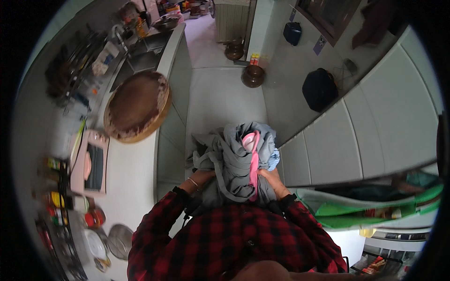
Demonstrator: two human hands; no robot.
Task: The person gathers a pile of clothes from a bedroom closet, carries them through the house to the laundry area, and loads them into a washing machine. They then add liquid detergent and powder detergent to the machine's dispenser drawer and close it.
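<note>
A bulky bundle of grey fabric [233, 158] is held in front of my body, above the floor. My left hand [203, 177] grips its left side, with the fingers hidden by the folds. On the other side, my right hand [270, 177] holds the bundle, its thumb side near a pink strip. That pink item [254, 165] lies along the top of the cloth and curves into a loop at its far end; its exact kind is unclear. Light blue fabric [274, 159] shows at the bundle's right edge.
Along the left counter [123, 182] are a round wooden block [137, 105], a pink toaster oven [92, 163], a red-lidded jar [95, 217] and a sink [142, 63]. Brown pots [253, 76] stand on the floor ahead. Cabinets [330, 144] and a green-edged bag [369, 210] flank the right.
</note>
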